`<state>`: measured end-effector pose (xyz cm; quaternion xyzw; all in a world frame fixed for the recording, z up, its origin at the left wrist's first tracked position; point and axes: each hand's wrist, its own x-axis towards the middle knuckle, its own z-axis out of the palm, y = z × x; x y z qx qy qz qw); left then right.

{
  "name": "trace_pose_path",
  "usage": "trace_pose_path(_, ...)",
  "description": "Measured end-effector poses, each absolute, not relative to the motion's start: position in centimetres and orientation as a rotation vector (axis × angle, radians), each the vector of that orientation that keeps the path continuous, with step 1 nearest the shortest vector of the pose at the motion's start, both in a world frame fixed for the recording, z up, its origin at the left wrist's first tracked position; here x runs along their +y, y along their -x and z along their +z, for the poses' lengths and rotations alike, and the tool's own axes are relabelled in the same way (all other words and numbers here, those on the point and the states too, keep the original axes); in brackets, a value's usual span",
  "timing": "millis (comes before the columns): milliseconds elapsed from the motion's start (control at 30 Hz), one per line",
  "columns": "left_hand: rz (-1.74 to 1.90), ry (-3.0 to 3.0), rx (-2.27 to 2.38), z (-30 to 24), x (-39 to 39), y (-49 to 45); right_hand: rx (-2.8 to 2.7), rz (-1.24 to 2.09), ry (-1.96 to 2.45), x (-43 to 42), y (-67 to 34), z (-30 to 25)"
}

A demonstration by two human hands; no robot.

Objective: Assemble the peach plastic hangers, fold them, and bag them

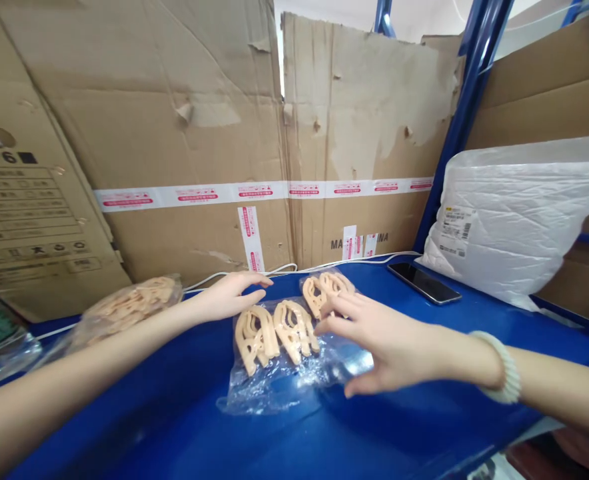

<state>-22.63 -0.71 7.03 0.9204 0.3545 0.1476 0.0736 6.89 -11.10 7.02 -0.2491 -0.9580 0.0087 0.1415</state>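
Several peach-coloured plastic clips (274, 333) lie in groups on clear plastic bags (284, 380) on a blue shelf (184, 413). My left hand (229, 293) is stretched out flat just behind the left group, fingers open and holding nothing. My right hand (374, 340), with a pale bead bracelet on the wrist, lies open over the bags, its fingertips touching the rightmost group of clips (324, 290).
Another clear bag of the same clips (129, 307) lies at the left. A black phone (423, 282) rests at the back right beside a white padded bag (514, 220). Large cardboard boxes (199, 133) form a wall behind. A white cable (294, 269) runs along them.
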Motion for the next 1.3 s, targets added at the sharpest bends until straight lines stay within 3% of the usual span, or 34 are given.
trace_pose_path(167,0.270,-2.896,0.676,5.6,-1.1,22.4,-2.839,-0.194,0.626,-14.6,-4.3,4.1)
trace_pose_path(333,0.104,-2.903,0.566,3.5,-2.2,20.7,-2.691,-0.089,0.691,-14.2,-3.2,3.3)
trace_pose_path(600,0.220,-2.862,0.794,2.7,-7.6,23.5,-2.821,0.359,0.548,-12.8,-1.9,6.7)
trace_pose_path(833,0.216,-2.869,0.952,2.6,-11.7,24.5,-3.087,0.203,0.299,-15.2,0.8,7.3)
trace_pose_path(1067,0.282,-2.776,1.248,2.1,-14.2,23.6,-3.330,-0.044,0.535,-12.5,3.4,9.5)
trace_pose_path(1300,0.295,-2.468,1.524,4.2,-17.9,25.0,-3.132,-0.135,0.324,-11.4,3.6,8.3)
